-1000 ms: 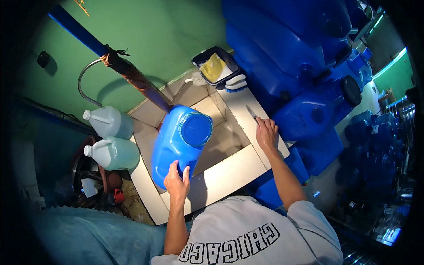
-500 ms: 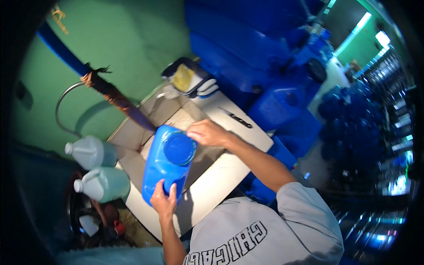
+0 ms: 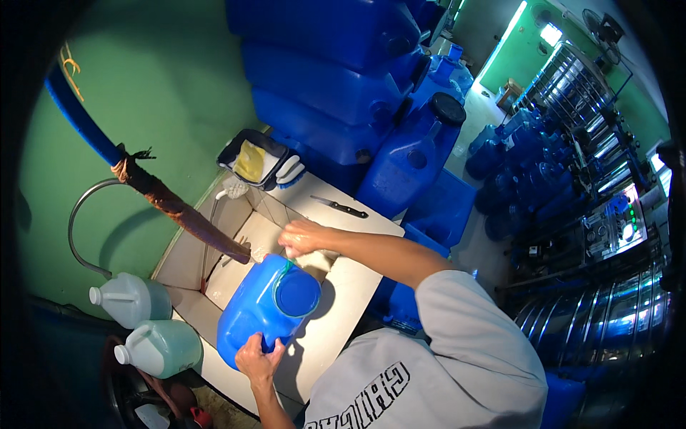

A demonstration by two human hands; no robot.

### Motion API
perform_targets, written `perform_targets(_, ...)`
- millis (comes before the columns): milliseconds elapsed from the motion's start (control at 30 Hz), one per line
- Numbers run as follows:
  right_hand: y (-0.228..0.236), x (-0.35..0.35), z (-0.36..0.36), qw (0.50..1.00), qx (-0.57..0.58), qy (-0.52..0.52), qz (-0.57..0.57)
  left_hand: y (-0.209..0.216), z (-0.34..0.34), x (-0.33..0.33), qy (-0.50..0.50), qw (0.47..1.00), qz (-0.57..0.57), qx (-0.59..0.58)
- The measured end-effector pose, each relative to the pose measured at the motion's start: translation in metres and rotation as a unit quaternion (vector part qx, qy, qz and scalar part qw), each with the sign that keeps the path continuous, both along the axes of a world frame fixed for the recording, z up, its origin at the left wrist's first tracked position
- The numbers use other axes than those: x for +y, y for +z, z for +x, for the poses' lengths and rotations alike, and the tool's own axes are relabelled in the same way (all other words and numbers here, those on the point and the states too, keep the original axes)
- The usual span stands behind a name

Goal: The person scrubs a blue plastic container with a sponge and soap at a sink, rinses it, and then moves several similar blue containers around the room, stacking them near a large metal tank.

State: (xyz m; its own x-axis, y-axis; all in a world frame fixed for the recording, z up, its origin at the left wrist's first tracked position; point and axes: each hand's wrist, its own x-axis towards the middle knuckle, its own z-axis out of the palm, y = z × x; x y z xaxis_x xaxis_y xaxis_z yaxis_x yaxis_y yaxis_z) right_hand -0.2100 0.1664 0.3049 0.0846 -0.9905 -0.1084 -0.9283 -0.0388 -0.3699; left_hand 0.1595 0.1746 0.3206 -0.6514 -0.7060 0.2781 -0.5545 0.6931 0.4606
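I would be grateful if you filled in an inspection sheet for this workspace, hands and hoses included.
Surface: pale tiled sink with a broad rim.
Job's things: blue jug, tilted over the sink's near edge.
Clutter: black-handled knife on the right rim; dark tub holding a yellow item; two white-capped jugs at left.
Grippers: left hand grips the blue jug; right hand is beside it, any hold unclear.
Cables: nothing seen near the hands; thick blue hose with a wrapped end reaches the sink.
Surroundings: green wall, stacked blue containers, shiny metal tanks.
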Motion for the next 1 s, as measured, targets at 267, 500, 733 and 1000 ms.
perform_targets(267,-0.033,-0.081,-0.037,0.968,0.070,-0.185,-0.154,0.008,-0.007,0.005,0.013,0.999,-0.012,-0.050)
perform_targets(500,0.008,-0.100,-0.080,0.925,-0.004,-0.317,-0.210,0.020,-0.010,-0.006,0.061,0.982,0.051,-0.170)
perform_targets(733,0.026,-0.104,-0.095,0.919,0.059,-0.310,-0.238,0.019,-0.014,-0.017,0.073,0.985,0.080,-0.136)
perform_targets(1000,0.032,-0.053,-0.049,0.954,-0.098,-0.272,-0.081,0.025,-0.003,-0.024,0.089,0.974,0.122,-0.170)
